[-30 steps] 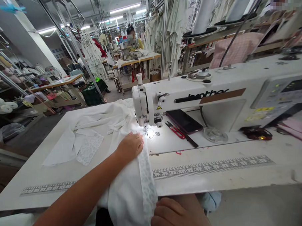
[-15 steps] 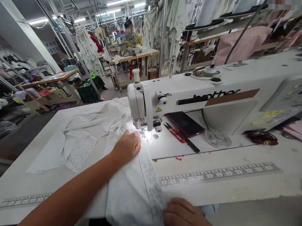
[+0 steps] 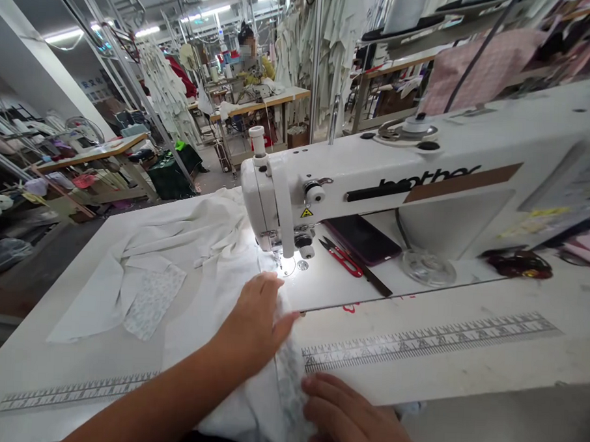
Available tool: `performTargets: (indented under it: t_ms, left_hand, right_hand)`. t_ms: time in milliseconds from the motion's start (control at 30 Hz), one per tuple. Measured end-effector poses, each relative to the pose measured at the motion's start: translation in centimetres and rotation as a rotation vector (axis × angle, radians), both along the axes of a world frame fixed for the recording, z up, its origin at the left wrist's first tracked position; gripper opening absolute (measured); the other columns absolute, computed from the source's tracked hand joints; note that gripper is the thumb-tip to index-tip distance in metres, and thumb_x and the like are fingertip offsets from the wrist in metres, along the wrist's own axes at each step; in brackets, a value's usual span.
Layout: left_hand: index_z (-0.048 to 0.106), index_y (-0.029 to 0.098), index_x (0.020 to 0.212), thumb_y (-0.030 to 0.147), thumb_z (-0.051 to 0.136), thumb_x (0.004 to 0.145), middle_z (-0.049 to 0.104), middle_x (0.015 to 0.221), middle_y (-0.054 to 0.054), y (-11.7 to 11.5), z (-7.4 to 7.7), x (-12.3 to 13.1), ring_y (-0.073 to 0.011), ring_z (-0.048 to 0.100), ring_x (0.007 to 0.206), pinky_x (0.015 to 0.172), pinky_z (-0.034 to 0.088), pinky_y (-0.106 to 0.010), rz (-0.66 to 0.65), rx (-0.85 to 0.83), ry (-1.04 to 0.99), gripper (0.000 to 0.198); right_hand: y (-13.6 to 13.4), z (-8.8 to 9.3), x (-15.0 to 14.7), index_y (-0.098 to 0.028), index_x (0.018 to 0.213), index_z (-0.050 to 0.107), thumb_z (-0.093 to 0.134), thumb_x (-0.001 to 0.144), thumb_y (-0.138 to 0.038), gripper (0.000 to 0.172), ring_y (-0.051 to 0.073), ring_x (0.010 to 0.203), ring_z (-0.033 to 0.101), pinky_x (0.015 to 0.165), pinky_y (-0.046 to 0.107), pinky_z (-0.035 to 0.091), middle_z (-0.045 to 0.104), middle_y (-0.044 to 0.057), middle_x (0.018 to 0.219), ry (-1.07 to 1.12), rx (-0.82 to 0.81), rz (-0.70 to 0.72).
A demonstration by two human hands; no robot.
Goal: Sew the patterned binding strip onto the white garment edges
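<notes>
White cloth [image 3: 213, 308] with a pale spotted strip [image 3: 291, 390] along its right edge runs up to the sewing machine [image 3: 264, 203]. My left hand [image 3: 254, 320] lies on this cloth just below the lit needle area, fingers stretched forward and thumb spread to the right: open. At the strip's near end, my right hand [image 3: 345, 415] has its fingers curled over the edge of the cloth; its thumb is hidden. Behind my left hand, the cloth's top passes by the presser foot [image 3: 277, 260].
Red thread snips [image 3: 341, 257], a dark phone [image 3: 365, 240] and a clear round dish [image 3: 427, 267] sit under the machine arm. Ruler tape [image 3: 431, 341] is stuck along the table [image 3: 484, 372]. A person [image 3: 253, 66] sits at another machine behind, near hanging garments [image 3: 166, 98].
My left hand has slid back toward me from the presser foot, its thumb now spread. My right hand has shifted slightly up and left along the strip. The view has shifted a little.
</notes>
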State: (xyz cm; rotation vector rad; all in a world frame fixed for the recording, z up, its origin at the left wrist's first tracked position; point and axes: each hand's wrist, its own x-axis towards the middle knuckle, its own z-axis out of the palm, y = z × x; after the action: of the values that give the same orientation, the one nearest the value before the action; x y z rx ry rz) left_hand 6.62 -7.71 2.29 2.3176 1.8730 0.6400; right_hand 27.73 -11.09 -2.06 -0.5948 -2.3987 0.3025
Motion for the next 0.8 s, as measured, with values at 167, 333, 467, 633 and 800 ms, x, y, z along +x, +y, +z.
performTargets:
  t_ms: [167, 333, 467, 633, 800]
  left_hand:
    - [0.042, 0.014, 0.133, 0.051, 0.060, 0.085, 0.045, 0.143, -0.020, -3.6, -0.6, 0.4, -0.0407, 0.033, 0.136, 0.103, 0.025, -0.075, -0.108, -0.095, 0.139, 0.063]
    - [0.049, 0.015, 0.127, 0.044, 0.057, 0.089, 0.053, 0.136, -0.017, -4.0, -0.3, 0.2, -0.0378, 0.042, 0.131, 0.104, 0.027, -0.073, -0.185, -0.041, 0.192, 0.048]
    - [0.054, 0.013, 0.120, 0.032, 0.052, 0.094, 0.062, 0.125, -0.014, -4.3, -0.2, 0.5, -0.0324, 0.051, 0.124, 0.105, 0.033, -0.067, -0.284, 0.000, 0.161, 0.032]
    - [0.056, 0.012, 0.119, 0.031, 0.051, 0.093, 0.063, 0.123, -0.014, -3.1, -0.3, -0.4, -0.0330, 0.053, 0.121, 0.103, 0.038, -0.064, -0.344, 0.041, 0.152, 0.032]
    - [0.056, 0.011, 0.122, 0.022, 0.045, 0.095, 0.062, 0.126, -0.014, -3.1, -1.1, -0.1, -0.0347, 0.055, 0.119, 0.101, 0.041, -0.061, -0.283, 0.103, 0.246, 0.032]
  right_hand:
    - [-0.7, -0.7, -1.2, -0.019, 0.093, 0.064, 0.049, 0.084, -0.012, 0.019, 0.016, 0.101, 0.067, 0.092, 0.022, 0.051, 0.074, 0.002, 0.099, 0.141, -0.016, -0.093]
    - [-0.6, -0.3, -0.9, -0.018, 0.089, 0.064, 0.038, 0.088, -0.008, 0.028, 0.015, 0.094, 0.069, 0.089, 0.022, 0.053, 0.074, 0.004, 0.090, 0.093, 0.035, -0.088]
    - [0.0, 0.3, 0.3, -0.020, 0.091, 0.066, 0.035, 0.095, -0.008, 0.033, 0.017, 0.099, 0.066, 0.095, 0.028, 0.051, 0.073, 0.002, 0.091, -0.086, 0.208, 0.118]
    - [1.6, -0.3, 0.7, -0.020, 0.095, 0.067, 0.027, 0.101, -0.014, 0.041, 0.015, 0.106, 0.064, 0.094, 0.025, 0.052, 0.073, 0.002, 0.096, -0.139, 0.143, 0.217]
    - [3.4, -0.2, 0.7, -0.023, 0.111, 0.066, 0.036, 0.098, -0.013, 0.034, 0.017, 0.107, 0.065, 0.096, 0.029, 0.052, 0.073, 0.001, 0.108, -0.143, 0.164, 0.260]
